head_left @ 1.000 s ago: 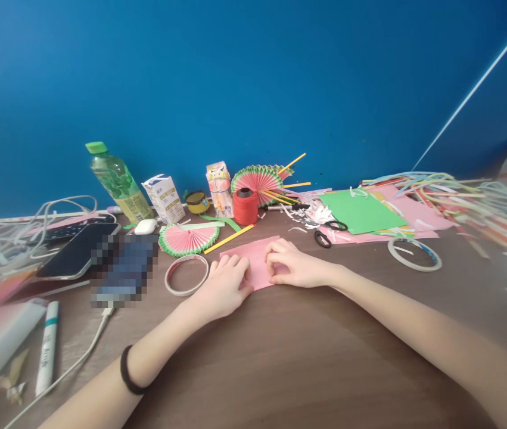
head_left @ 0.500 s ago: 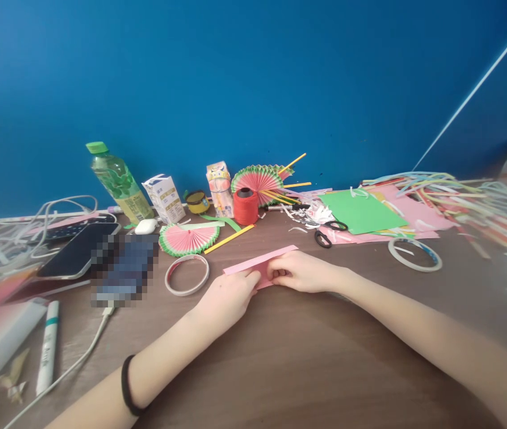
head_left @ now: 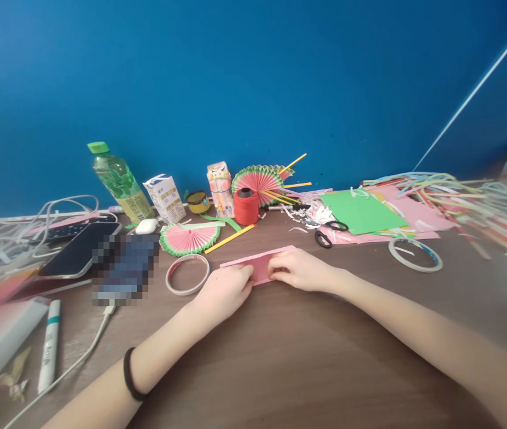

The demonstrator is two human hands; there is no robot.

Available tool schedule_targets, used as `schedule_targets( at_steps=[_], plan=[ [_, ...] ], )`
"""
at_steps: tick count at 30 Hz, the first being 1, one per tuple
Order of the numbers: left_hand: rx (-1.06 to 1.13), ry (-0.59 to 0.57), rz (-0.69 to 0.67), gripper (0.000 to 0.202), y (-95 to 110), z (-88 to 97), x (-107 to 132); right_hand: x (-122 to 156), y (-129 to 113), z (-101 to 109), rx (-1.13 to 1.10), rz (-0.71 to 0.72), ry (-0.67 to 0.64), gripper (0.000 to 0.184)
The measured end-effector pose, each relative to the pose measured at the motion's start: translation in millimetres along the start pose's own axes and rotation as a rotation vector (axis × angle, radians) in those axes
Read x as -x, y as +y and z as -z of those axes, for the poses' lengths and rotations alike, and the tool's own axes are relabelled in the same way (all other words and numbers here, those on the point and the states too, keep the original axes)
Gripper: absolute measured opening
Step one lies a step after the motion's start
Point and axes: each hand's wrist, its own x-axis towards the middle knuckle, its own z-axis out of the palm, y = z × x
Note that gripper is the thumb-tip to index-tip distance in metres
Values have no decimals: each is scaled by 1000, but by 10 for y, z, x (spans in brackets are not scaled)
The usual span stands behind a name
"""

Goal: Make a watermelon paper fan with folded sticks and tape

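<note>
A rectangular pink paper sheet (head_left: 261, 271) lies on the brown wood-grain desk (head_left: 307, 357) between the left hand (head_left: 225, 290) and the right hand (head_left: 303, 269), its far edge standing up. Each hand's fingers are curled nearly closed, holding the sheet toward opposite ends, probably to keep that edge straight. The thin white ring-shaped tape roll (head_left: 184, 292) sits just beside the left hand, perhaps for easy reach.

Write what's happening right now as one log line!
left hand: on pink paper | right hand: on same paper | paper: far edge raised | tape roll: beside left hand
</note>
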Motion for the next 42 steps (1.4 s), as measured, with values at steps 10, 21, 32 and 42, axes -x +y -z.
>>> schedule_targets(
  at_steps=[10,21,32,42],
  plan=[
    [233,104,-117,15,-134,-36,-23,-12,45,-86,-84,-91,18,9],
    [-82,154,-371,28,-167,-75,32,53,-73,-109,411,176,-3,26],
    [-142,63,-355,32,-213,148,62,190,-387,121,579,-144,-250,39],
    [-89,-44,-286,28,-357,174,100,204,-424,209,577,-241,-312,39]
  ],
)
